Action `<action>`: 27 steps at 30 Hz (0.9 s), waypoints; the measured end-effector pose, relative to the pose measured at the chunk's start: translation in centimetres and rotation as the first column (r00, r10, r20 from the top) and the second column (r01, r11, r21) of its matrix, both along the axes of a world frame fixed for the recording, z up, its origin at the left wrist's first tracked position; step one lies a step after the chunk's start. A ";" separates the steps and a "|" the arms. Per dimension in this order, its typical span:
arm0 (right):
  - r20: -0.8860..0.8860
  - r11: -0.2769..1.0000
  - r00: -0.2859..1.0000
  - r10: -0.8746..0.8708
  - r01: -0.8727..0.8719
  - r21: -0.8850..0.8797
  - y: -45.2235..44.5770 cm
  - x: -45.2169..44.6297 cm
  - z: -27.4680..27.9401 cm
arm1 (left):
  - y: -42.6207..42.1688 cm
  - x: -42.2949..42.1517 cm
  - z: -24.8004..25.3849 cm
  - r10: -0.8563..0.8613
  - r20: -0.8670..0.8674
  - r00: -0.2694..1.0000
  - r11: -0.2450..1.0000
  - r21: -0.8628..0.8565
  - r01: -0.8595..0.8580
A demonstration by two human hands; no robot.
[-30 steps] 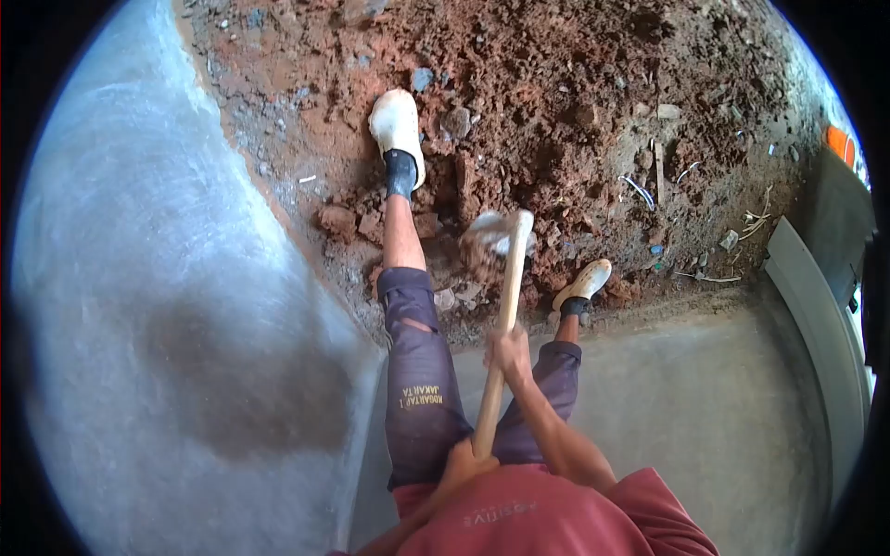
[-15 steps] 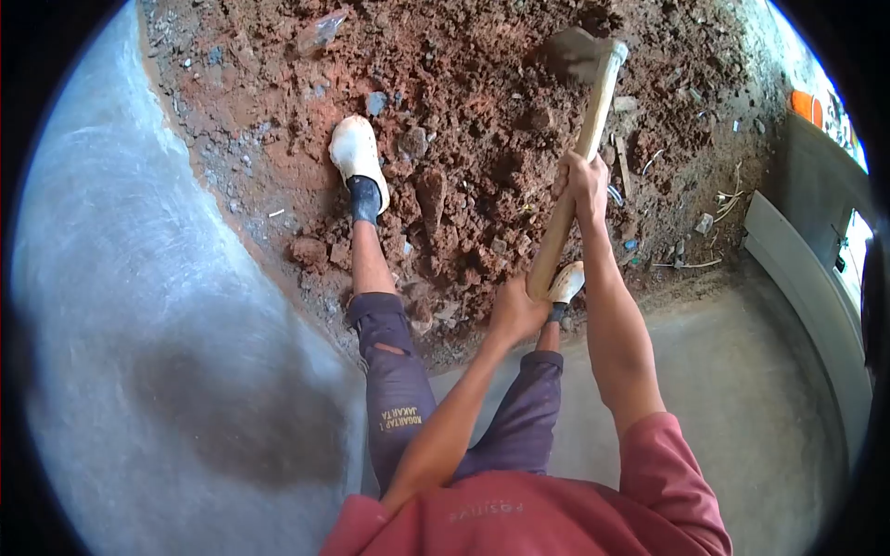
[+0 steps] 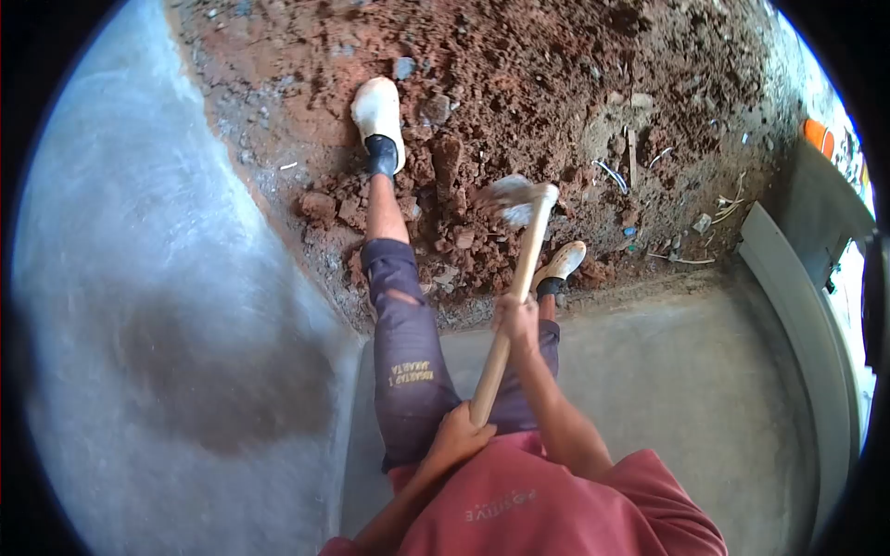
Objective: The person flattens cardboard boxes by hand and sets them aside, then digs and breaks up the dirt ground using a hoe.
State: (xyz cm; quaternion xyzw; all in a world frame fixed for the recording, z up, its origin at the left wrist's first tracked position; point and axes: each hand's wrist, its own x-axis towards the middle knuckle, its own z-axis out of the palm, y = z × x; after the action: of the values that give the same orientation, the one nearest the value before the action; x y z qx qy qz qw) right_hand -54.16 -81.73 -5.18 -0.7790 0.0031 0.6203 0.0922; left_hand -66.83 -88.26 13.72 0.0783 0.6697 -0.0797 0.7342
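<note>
A hoe (image 3: 502, 347) with a long wooden handle slants up from my waist, its blurred metal blade (image 3: 515, 199) low over the reddish-brown soil (image 3: 519, 83) between my feet. My left hand (image 3: 461, 435) is closed round the lower end of the handle, close to my shirt. Farther up, about midway along the handle, my right hand (image 3: 517, 320) is wrapped round the wood. Whether the blade touches the soil is hard to tell from the blur.
Smooth grey concrete (image 3: 139, 278) slopes along the left. White clogs (image 3: 377, 111) are on my feet, among clods and stones. A thin wood strip (image 3: 632, 156) lies in the soil. At the right stand a curved grey panel (image 3: 788, 287) and an orange object (image 3: 819, 137).
Half a second ago the hoe reached far forward to the upper right, arms stretched out. Now both hands and the blade have come back toward my body, near where they were one second ago.
</note>
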 end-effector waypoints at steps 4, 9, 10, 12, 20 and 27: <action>0.092 1.000 0.996 -0.012 0.009 0.026 8.8 1.4 2.5 | 4.3 -4.2 0.9 0.306 0.180 0.935 0.926 0.169 -0.336; 0.128 0.957 0.965 0.228 -0.246 0.153 21.0 5.8 6.9 | 4.0 -17.9 1.6 0.826 -0.022 0.563 0.479 0.553 -0.681; 0.076 0.959 0.971 0.225 -0.234 0.158 23.1 7.8 7.5 | 2.3 -20.8 1.9 0.866 -0.160 0.474 0.441 0.692 -0.572; 0.023 0.960 0.978 0.207 -0.208 0.190 25.7 8.0 10.1 | -2.2 -26.5 3.9 0.895 -0.396 0.205 0.442 0.846 -0.297; -0.364 0.980 0.931 -0.024 0.094 0.176 32.9 15.3 13.7 | -16.7 -36.2 26.6 0.156 -0.477 -0.865 0.975 -0.063 0.211; -0.584 0.990 0.806 0.096 -0.019 0.137 35.0 21.7 17.0 | -29.4 -40.4 35.4 0.051 -0.575 -0.817 0.916 -0.299 0.268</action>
State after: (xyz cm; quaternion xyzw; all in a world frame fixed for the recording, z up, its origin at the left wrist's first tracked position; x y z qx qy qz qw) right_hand -32.49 -46.70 11.78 -0.5406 -0.0307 0.8327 0.1163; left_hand -107.24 -117.61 49.10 0.1362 0.8729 -0.1761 -0.4341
